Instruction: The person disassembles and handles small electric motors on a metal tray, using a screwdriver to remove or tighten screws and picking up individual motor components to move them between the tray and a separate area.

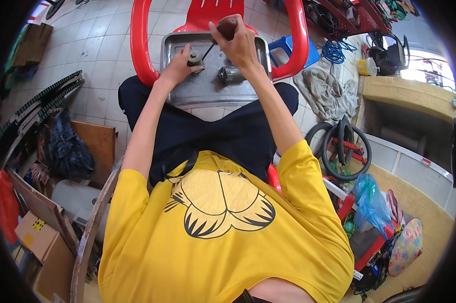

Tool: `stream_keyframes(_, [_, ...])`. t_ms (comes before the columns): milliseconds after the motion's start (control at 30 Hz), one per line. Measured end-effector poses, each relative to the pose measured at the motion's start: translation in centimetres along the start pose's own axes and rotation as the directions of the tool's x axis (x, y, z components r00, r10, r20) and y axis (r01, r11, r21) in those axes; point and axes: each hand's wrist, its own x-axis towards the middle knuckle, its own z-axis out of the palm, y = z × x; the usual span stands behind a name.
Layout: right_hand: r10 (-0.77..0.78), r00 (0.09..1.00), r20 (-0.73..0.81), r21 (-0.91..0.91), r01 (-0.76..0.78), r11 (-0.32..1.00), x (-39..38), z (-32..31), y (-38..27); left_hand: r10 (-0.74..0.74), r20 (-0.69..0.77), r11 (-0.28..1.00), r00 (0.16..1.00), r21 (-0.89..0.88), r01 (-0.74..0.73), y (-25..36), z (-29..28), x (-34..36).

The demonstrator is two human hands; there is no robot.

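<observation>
Stretching forward from a soft yellow shirt [223,237], both bare forearms reach over dark trousers to a dull, scuffed metal tray [187,93] resting on a glossy red plastic chair [142,45]. The left hand [180,63] pinches a small grey cylindrical part [195,58] upright on the tray. The right hand [238,43] clenches a screwdriver [223,33] by its rounded dark handle, its thin shaft angled onto that part. Another ribbed metal cylinder [230,76] lies just beside it.

— How many things lay in the tray [182,93]?

— One tray on one red chair [142,45]. In it, two metal parts: one [194,58] under the left hand [177,65], one [230,76] right of it. One screwdriver [223,31] stood in the right hand [239,46].

— And beside the chair?

— One blue stool [283,48], one grey cloth [324,91].
</observation>
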Motion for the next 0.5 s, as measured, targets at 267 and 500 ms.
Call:
stream_keyframes(267, [0.082,0.980,0.182,0.235,-0.124,0.964,0.3,-0.9,0.3,0.056,-0.014,0.997,0.998,-0.045,-0.057,-0.5,-0.3,0.0])
stream_keyframes(500, [0.016,0.919,0.394,-0.202,0.070,0.977,2.1,-3.9,-0.8,0.071,-0.021,0.997,0.997,-0.039,-0.071,-0.9,-0.3,-0.2])
